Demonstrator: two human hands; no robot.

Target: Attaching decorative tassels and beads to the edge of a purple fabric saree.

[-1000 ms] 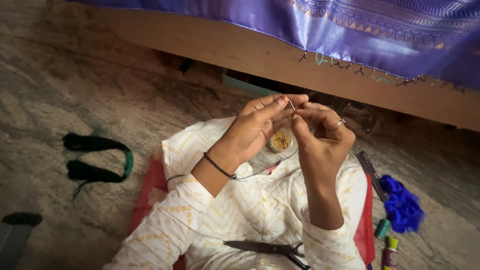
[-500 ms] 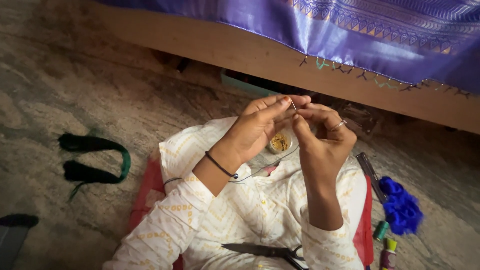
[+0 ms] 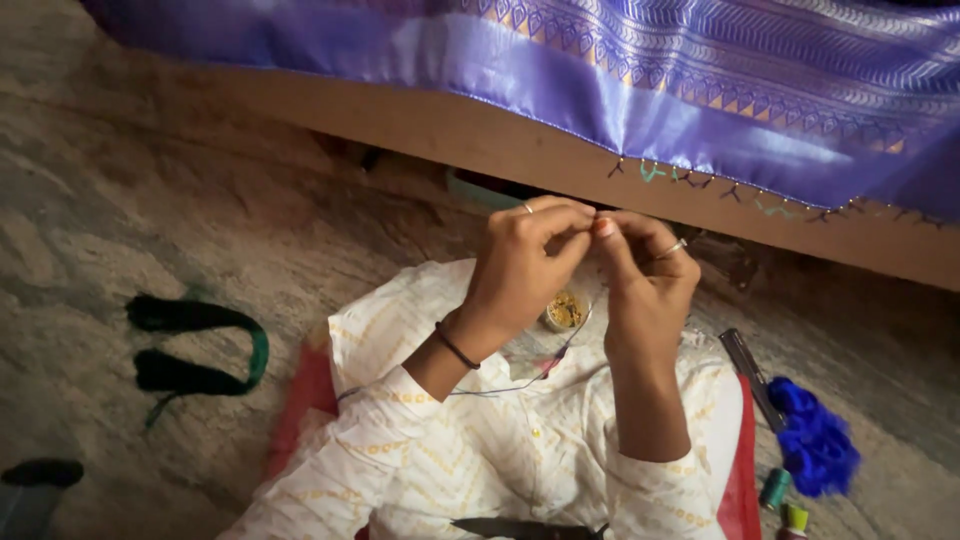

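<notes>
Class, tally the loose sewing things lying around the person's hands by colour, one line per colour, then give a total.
Green: 1, a thread bundle on the floor
Blue: 1, a thread bundle
Gold: 1, a small round tin of beads
Teal: 1, a thread spool
Yellow-green: 1, a thread spool
Dark: 1, scissors on the lap
Total: 6

Left hand [image 3: 520, 265] and right hand [image 3: 645, 275], fingertips pinched together

A mottled grey stone floor [image 3: 130, 220] runs beneath a long wooden frame [image 3: 480, 135] draped with shiny purple fabric [image 3: 700, 90].
</notes>
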